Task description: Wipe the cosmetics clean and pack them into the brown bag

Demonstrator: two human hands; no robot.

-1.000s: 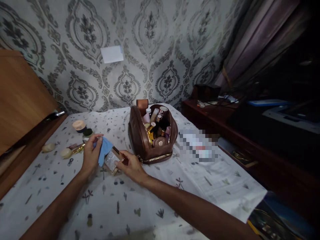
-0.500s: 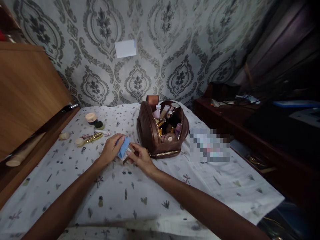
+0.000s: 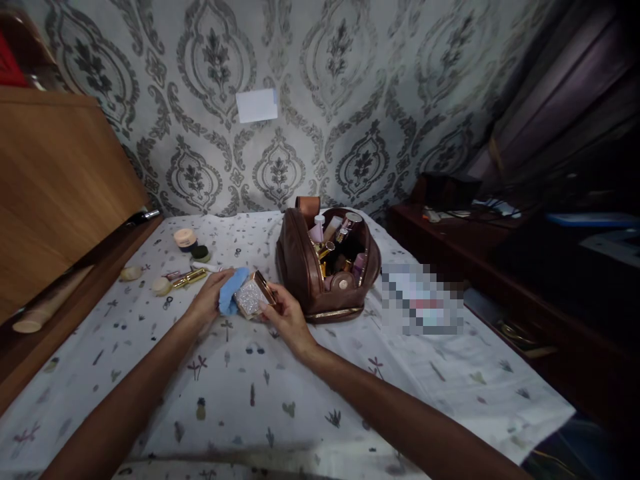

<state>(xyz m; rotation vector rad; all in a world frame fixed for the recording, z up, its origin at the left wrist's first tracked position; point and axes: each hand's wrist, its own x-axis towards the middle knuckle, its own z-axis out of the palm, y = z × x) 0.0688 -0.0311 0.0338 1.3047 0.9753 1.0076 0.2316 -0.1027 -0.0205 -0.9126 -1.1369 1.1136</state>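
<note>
My right hand [image 3: 287,319] is closed on a small box-shaped case [image 3: 251,295] with a silver glitter face and shiny rose-gold edges. I cannot tell what the case contains. In my left hand [image 3: 206,300] is a blue cloth [image 3: 231,291], pressed against the left side of the case; the cloth hides some of the fingers. Both hands are above the patterned sheet, just left of a brown toiletry bag [image 3: 296,267]. The bag is unzipped and holds several bottles and tubes, among them a lilac bottle [image 3: 317,231].
Left of my hands lie a gold tube [image 3: 189,278], a cream jar [image 3: 185,239], a dark green jar [image 3: 201,253] and a pale round pot [image 3: 161,287]. A blurred-out item [image 3: 424,300] lies right of the bag. A wooden cabinet [image 3: 65,187] borders the left side.
The blue cloth has moved left off the glitter face, so more of the case shows. The case has turned in my right hand. The view has shifted slightly.
</note>
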